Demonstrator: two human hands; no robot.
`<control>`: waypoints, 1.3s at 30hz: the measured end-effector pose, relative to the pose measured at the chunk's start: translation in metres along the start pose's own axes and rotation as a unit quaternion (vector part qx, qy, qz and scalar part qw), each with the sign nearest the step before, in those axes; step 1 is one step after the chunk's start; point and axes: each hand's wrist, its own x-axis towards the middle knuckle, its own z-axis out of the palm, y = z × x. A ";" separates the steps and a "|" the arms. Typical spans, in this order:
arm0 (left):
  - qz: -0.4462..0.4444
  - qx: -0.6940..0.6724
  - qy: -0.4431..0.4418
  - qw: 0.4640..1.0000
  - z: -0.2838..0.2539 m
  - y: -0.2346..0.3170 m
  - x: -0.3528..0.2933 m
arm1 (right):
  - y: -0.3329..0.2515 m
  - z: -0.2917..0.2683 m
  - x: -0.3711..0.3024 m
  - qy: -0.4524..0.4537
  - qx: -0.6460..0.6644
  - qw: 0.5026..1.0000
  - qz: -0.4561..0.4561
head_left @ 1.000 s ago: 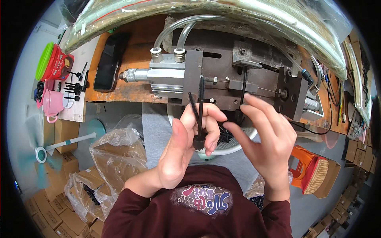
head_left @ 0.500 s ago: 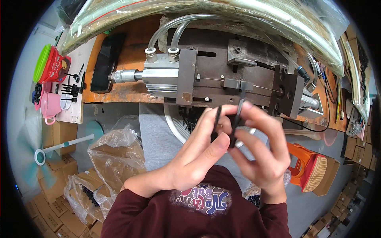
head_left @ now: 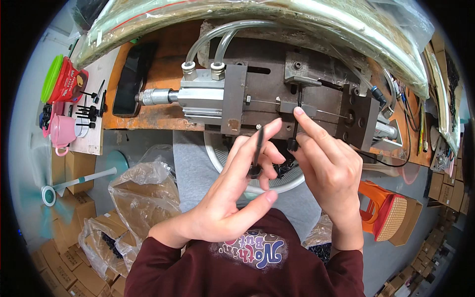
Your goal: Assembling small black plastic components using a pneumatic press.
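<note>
A long black bolt [head_left: 295, 131] lies across the small metal block [head_left: 285, 106] in the middle of the machine [head_left: 200, 96], its far end reaching up under the metal bracket [head_left: 303, 79] and its round head toward the person. The right hand [head_left: 329, 161] is on it: the index fingertip presses on the shaft near the block, and the other fingers curl in beside the head. The thumb is hidden, so I cannot tell whether it pinches from below.

The left hand [head_left: 237, 180] is half spread, thumb well away from the fingers, with a second black bolt [head_left: 259, 143] resting along the fingers, head down. This one is clear of the machine.

As I judge it, the work on the first bolt is at the placing stage: it is on the block but not let go. Thin metal rods point at the block from both sides; whether either has touched the bolt cannot be told. The second bolt looks to be waiting its turn.

Below, a white basket [head_left: 213, 151] holds many black pieces; finished or not is unclear. Several loose black bolts [head_left: 86, 114] lie on the pale board left of the bench [head_left: 163, 119].
</note>
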 end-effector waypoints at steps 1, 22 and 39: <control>0.009 0.005 -0.002 1.000 -0.002 0.001 0.001 | 0.000 0.000 0.001 0.005 0.005 1.000 0.000; 0.227 0.458 0.099 0.854 0.006 0.012 0.027 | 0.046 -0.012 0.247 -0.043 -0.097 0.980 0.169; 0.227 0.570 0.060 0.788 0.013 -0.010 0.047 | 0.118 -0.051 0.227 -0.215 -0.004 0.976 -0.023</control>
